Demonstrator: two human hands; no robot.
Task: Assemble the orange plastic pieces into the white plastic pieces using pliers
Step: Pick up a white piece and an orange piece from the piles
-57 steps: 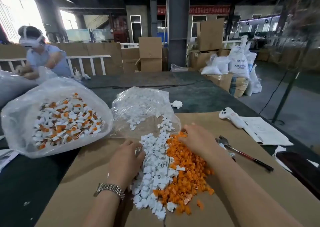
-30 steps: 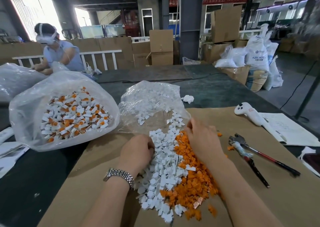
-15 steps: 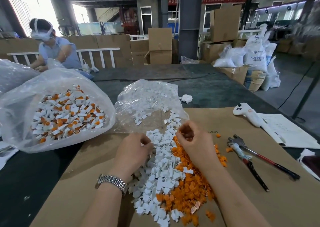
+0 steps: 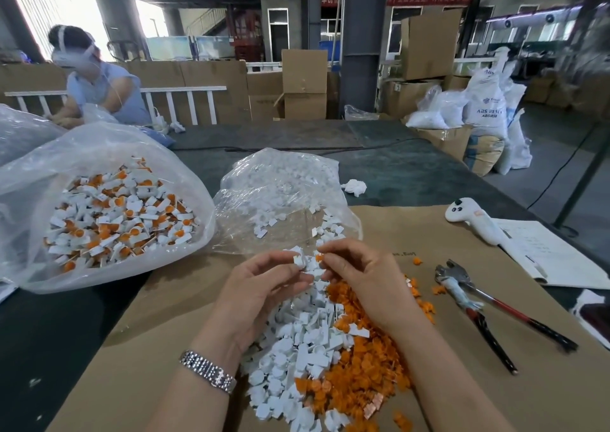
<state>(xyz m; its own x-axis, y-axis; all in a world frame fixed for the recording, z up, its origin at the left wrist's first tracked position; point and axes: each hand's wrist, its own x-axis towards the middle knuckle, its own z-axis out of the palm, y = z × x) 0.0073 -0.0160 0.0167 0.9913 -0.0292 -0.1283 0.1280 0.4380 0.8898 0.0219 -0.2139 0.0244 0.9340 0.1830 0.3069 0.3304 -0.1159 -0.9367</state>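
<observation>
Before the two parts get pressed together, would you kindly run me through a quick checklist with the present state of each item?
1. White piece pinched in the left hand: ok.
2. Orange piece pinched in the right hand: ok, only a sliver shows.
3. Orange piece seated in the white one: not ok, they sit apart.
4. Pliers in hand: not ok, lying on the cardboard right of the piles.
5. Finished-parts bag open: ok.
6. Piece orientation correct: cannot tell.
</observation>
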